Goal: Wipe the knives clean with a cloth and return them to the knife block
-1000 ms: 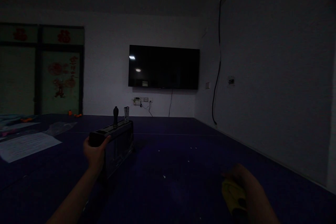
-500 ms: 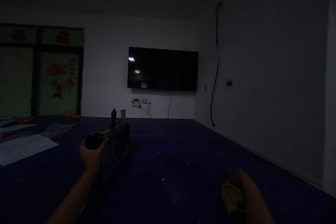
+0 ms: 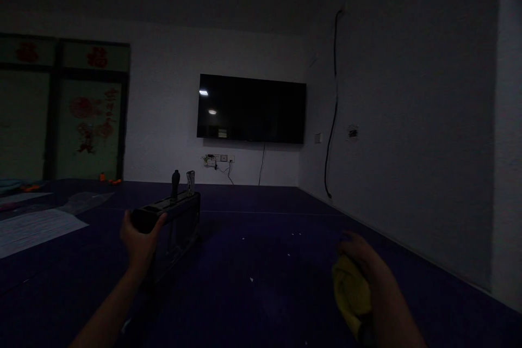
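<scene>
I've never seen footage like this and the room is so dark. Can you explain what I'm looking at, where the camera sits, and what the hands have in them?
The camera is worn on a person's head and looks forward and down, so the two arms reaching in from the bottom are that person's own. There is no machine here. The left hand grips the near end of a long dark rack that stands on the dark blue surface; two small upright items stick up at the rack's far end, too dim to name. The right hand holds a yellow cloth. On the left lie pale sheets. On the far wall hangs a switched-off television, and a black cable runs down the right wall.
</scene>
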The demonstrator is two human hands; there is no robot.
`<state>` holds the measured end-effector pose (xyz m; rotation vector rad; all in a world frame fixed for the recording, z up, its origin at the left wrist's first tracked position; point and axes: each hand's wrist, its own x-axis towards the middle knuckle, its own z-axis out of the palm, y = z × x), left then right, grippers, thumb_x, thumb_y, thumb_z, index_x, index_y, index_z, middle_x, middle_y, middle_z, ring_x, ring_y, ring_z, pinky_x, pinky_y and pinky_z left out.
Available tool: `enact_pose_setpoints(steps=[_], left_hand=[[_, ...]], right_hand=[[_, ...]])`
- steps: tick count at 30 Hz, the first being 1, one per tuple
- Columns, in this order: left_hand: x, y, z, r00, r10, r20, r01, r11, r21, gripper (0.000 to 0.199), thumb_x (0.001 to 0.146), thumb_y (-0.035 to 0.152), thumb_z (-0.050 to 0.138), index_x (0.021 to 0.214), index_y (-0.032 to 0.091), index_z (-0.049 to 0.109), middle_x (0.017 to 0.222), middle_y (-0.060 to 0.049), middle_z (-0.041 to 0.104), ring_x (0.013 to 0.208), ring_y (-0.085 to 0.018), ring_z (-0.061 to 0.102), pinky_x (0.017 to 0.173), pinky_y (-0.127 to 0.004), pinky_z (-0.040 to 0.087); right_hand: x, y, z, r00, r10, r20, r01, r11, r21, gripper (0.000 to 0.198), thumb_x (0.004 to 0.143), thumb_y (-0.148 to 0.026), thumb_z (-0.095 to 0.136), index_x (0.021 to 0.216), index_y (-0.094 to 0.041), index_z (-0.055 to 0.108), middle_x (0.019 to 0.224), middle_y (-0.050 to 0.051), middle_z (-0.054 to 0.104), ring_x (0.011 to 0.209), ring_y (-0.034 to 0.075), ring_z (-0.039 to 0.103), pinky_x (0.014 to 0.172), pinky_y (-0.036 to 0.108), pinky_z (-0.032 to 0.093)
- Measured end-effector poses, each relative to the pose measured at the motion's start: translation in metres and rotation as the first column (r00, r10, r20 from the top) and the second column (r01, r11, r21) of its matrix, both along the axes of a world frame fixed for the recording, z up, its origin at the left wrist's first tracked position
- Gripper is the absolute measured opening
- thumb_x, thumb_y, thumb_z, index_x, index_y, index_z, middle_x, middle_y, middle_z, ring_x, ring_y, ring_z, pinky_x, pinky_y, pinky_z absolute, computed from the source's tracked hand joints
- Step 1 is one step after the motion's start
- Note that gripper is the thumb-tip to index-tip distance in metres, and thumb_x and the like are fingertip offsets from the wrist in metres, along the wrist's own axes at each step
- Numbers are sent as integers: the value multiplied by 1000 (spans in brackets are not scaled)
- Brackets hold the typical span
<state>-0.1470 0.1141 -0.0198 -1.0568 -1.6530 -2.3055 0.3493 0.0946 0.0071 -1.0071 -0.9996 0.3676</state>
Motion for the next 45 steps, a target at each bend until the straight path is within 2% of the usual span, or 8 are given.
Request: enact_pose_setpoints(steps=[5, 9, 13, 17, 20, 27, 34, 45], left_hand=[[8, -13, 13, 986, 160, -54, -157, 986, 57, 104, 65, 66, 60, 141, 5, 24, 142, -23, 34, 134, -33, 27, 111, -47, 15], [31, -31, 39, 978, 152, -141, -101, 942, 319, 87, 78, 66, 42, 138, 3, 30, 143, -22, 33, 135, -28, 25, 111, -41, 15], [71, -45, 47, 853, -516, -84, 513, 797, 318, 64, 80, 63, 39, 122, 16, 49, 118, -13, 59, 106, -24, 58, 94, -39, 42], [105, -44, 10, 422, -831, 362, 899, 333, -284, 64, 60, 71, 58, 87, 14, 65, 86, -13, 70, 78, -28, 65, 74, -41, 49], [118, -39, -39, -37, -776, 629, 955, -214, -207, 47, 62, 54, 69, 85, 13, 69, 91, -13, 71, 96, -31, 63, 88, -40, 45], [113, -29, -95, -36, -689, 724, 995, 41, 89, 43, 55, 28, 80, 93, 15, 66, 100, -11, 71, 107, -30, 60, 93, -37, 44], [105, -32, -77, -227, -602, 766, 970, -67, 234, 38, 61, 26, 75, 96, 15, 66, 98, -11, 71, 106, -31, 60, 93, -40, 44], [102, -27, -85, -290, -498, 817, 956, -126, 263, 27, 72, 27, 66, 95, 13, 65, 89, -10, 72, 96, -28, 65, 92, -39, 44]], right_hand=[[-51, -29, 49, 929, 368, 30, -354, 910, -218, 67, 55, -7, 65, 120, -20, 56, 63, 0, 65, 49, 19, 60, 46, 29, 46], [-123, -64, 73, 627, 767, -138, -775, 632, -7, 86, 53, -14, 70, 134, -23, 42, 90, 3, 69, 74, 21, 66, 67, 32, 50], [-176, -60, 44, 490, 814, -311, -848, 528, 48, 80, 52, -11, 71, 127, -23, 49, 96, 3, 69, 81, 21, 66, 73, 31, 48], [-190, -25, -21, 449, 760, -469, -865, 501, -15, 78, 52, -10, 72, 126, -21, 50, 91, 4, 70, 80, 23, 66, 74, 34, 47], [-186, -5, -61, 419, 699, -579, -882, 465, -77, 73, 54, -16, 73, 125, -22, 52, 85, 3, 71, 80, 24, 66, 77, 37, 46], [-181, 2, -93, 238, 742, -627, -969, 221, -107, 47, 66, -53, 66, 95, -16, 67, 96, 12, 70, 96, 31, 63, 88, 46, 41], [-183, 3, -110, 80, 726, -683, -983, -56, -175, 56, 75, -61, 54, 104, -15, 65, 102, 14, 68, 101, 31, 61, 93, 48, 37], [-183, 3, -114, 10, 672, -741, -990, -95, -101, 53, 80, -55, 53, 109, -10, 61, 102, 15, 68, 100, 29, 62, 94, 44, 37]])
